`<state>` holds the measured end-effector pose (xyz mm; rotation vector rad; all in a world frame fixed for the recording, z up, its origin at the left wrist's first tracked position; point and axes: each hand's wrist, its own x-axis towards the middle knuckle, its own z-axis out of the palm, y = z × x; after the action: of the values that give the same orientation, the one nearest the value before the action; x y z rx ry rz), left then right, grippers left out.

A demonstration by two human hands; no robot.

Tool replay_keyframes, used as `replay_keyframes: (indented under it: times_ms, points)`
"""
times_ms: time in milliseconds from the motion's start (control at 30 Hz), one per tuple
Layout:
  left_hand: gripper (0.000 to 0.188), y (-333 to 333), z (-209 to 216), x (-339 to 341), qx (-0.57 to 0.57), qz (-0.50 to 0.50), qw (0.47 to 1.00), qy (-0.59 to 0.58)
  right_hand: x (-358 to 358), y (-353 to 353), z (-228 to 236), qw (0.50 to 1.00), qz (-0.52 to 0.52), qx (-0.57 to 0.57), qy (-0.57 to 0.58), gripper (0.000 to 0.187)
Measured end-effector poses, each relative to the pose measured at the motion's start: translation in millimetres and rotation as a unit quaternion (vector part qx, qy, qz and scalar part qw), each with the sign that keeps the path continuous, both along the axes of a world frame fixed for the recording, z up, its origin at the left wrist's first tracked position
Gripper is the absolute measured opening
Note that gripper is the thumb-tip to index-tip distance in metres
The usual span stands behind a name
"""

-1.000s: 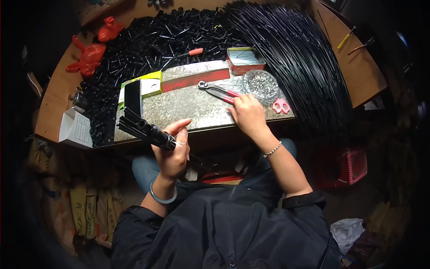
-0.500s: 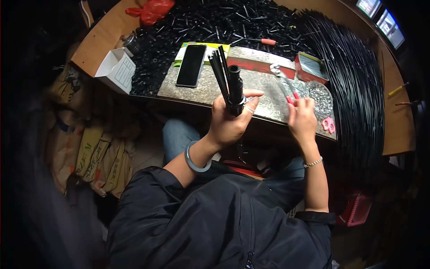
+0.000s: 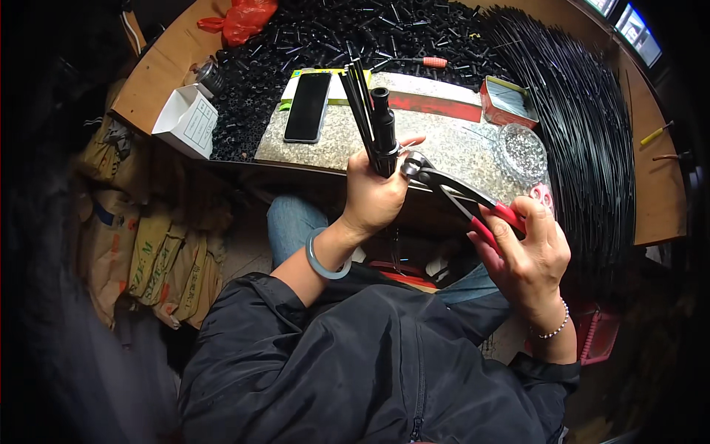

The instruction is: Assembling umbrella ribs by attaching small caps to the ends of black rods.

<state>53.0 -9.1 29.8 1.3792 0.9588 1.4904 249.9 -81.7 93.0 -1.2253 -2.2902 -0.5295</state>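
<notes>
My left hand [image 3: 372, 198] is wrapped round the lower end of a stepped black tube [image 3: 384, 133] with a round open top. Along the tube's left side, several thin black rods [image 3: 358, 103] stand up in the same grip. The left thumb points right beside the tube. In my right hand [image 3: 534, 259] are end-cutting pliers [image 3: 451, 180] with red handles, their handles spread apart. The metal head of the pliers is close by the tube, just above my left hand. Whether the jaws grip anything there cannot be made out.
A phone [image 3: 308, 107] lies on the stone work board [image 3: 296, 153]. Right of it are a red box of thin pieces [image 3: 510, 103], a clear dish of small metal parts [image 3: 523, 152] and pink-handled scissors [image 3: 542, 194]. Black parts [image 3: 296, 37] and long black rods [image 3: 569, 111] cover the table behind.
My right hand has brought the pliers from over the board down and left to the tube, with the handles now spread wider. My left hand still holds the tube and rods.
</notes>
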Motion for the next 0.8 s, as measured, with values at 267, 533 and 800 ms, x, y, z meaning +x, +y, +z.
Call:
replay_keyframes:
  times_ms: [267, 533, 800]
  points:
    - [0.015, -11, -1, -5, 0.026, -0.061, 0.998, 0.012, 10, -9, -10, 0.980, 0.084, -0.165, 0.067, 0.024]
    - [0.026, -17, 2, -8, 0.046, -0.099, 0.994, 0.029, 9, -8, -18, 0.769, 0.100, -0.579, 0.251, 0.061]
    - [0.017, -20, 1, -2, 0.022, -0.073, 0.997, 0.012, 14, -10, -38, 0.949, 0.099, -0.209, 0.216, 0.033]
